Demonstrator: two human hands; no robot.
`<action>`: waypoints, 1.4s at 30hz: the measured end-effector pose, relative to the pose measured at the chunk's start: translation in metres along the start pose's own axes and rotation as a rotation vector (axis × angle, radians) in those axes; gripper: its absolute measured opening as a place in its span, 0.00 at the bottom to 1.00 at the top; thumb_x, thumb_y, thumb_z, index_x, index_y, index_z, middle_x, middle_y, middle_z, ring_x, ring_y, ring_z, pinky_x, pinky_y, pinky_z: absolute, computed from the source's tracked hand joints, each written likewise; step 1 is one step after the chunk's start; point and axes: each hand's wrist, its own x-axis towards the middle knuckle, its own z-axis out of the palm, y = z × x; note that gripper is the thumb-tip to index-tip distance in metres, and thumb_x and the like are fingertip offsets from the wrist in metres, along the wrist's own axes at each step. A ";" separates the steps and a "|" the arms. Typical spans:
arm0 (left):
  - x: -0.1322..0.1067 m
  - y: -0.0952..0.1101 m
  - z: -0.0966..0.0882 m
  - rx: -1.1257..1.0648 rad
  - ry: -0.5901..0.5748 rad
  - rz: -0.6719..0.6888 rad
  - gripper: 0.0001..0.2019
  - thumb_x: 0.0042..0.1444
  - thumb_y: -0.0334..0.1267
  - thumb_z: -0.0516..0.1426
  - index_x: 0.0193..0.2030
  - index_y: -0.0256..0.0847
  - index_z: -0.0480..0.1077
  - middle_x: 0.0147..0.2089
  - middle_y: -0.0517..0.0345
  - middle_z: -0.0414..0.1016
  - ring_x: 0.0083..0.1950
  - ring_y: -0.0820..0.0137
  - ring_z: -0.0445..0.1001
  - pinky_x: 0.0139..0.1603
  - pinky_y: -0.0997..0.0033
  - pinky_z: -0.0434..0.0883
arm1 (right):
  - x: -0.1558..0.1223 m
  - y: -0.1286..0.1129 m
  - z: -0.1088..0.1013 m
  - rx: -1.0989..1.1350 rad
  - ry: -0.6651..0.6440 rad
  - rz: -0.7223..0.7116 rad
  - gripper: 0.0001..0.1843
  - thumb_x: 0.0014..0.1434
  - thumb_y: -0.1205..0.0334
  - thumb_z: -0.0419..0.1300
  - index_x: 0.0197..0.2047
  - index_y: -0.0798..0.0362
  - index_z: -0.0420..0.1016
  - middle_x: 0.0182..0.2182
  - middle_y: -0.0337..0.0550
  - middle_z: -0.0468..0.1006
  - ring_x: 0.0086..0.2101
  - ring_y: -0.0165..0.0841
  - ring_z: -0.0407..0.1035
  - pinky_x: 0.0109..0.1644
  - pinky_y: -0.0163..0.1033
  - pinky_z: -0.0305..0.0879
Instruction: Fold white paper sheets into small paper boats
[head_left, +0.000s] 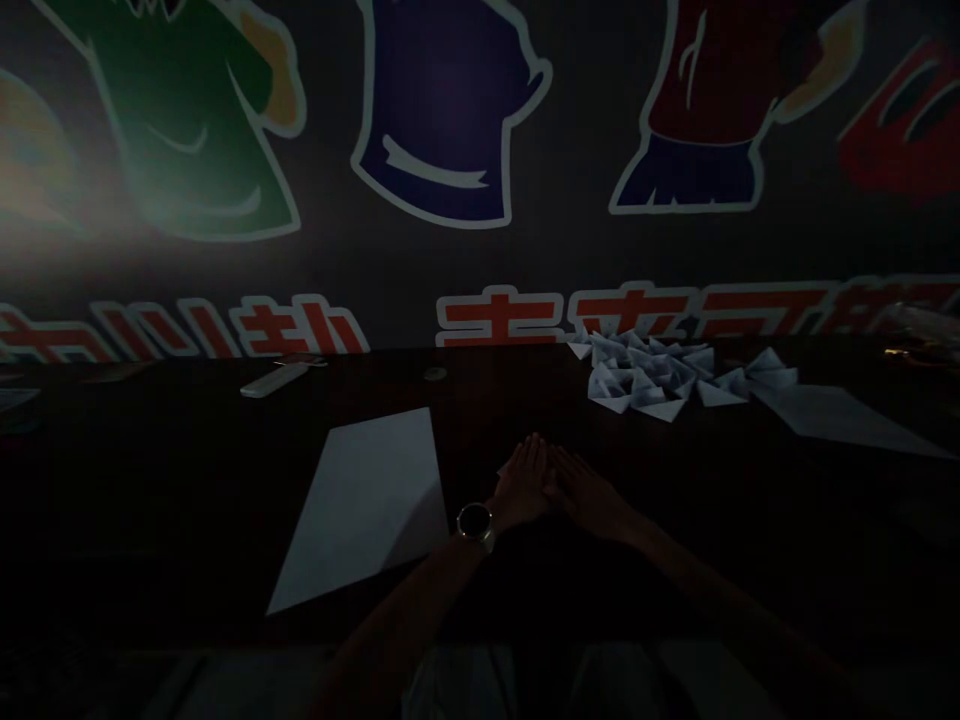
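Got left hand (pixel 523 482) and right hand (pixel 596 495) palms-down on a small piece of paper (pixel 503 469), roughly midway between front and back edges of dark tabletop (pixel 187 480). Holding left fingers straight and pressed together, pointing at back edge. Holding right fingers extended, angled in toward left hand; can't tell if slightly spread, too dark. Can see only a pale corner of paper beside left hand; can't make out its shape. Wearing watch (pixel 475 521) on left wrist. Have white sheet (pixel 360 500) lying flat left of watch, one corner toward front edge. Near back edge, right of hands, have clustered folded paper boats (pixel 652 372), with pale flat sheet (pixel 840 415) just beside.
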 end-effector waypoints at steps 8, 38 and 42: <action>-0.028 -0.018 -0.026 -0.084 -0.093 0.049 0.27 0.65 0.42 0.37 0.66 0.26 0.43 0.68 0.36 0.42 0.69 0.60 0.39 0.66 0.55 0.48 | -0.004 -0.005 -0.005 -0.069 0.007 -0.044 0.49 0.55 0.35 0.48 0.68 0.60 0.38 0.66 0.55 0.42 0.64 0.43 0.37 0.65 0.51 0.41; -0.033 -0.021 -0.047 -0.522 0.127 -0.146 0.07 0.56 0.30 0.54 0.38 0.39 0.73 0.46 0.55 0.74 0.47 0.70 0.72 0.48 0.74 0.68 | 0.000 0.002 -0.031 0.094 0.145 0.104 0.14 0.62 0.61 0.47 0.37 0.51 0.73 0.38 0.43 0.74 0.41 0.35 0.69 0.45 0.39 0.64; -0.030 -0.026 -0.044 -0.500 0.095 -0.411 0.08 0.57 0.35 0.54 0.31 0.39 0.72 0.35 0.57 0.75 0.38 0.70 0.74 0.41 0.73 0.68 | 0.010 -0.004 -0.028 0.026 0.173 0.237 0.16 0.64 0.60 0.45 0.35 0.52 0.73 0.36 0.44 0.75 0.40 0.35 0.70 0.43 0.38 0.63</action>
